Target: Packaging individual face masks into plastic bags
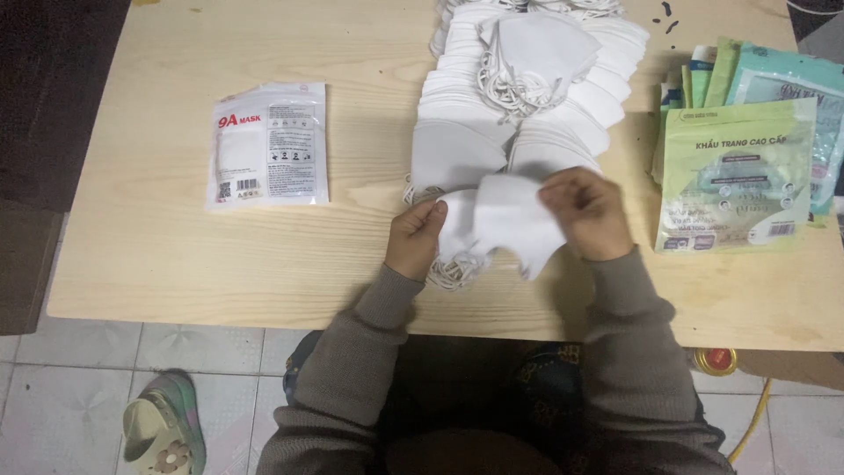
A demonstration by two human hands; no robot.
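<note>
Both my hands hold a small bunch of folded white face masks (505,220) just above the near edge of the wooden table (158,255). My left hand (415,237) grips the bunch's left side, where white ear loops hang down. My right hand (587,211) pinches the right upper edge. Behind them, two long rows of stacked white masks (519,114) run to the table's far edge, with a loose bundle lying on top.
A filled white mask packet (269,145) lies flat on the table's left. A fanned pile of green and teal empty pouches (743,149) sits on the right. A sandal (163,427) rests on the tiled floor at lower left.
</note>
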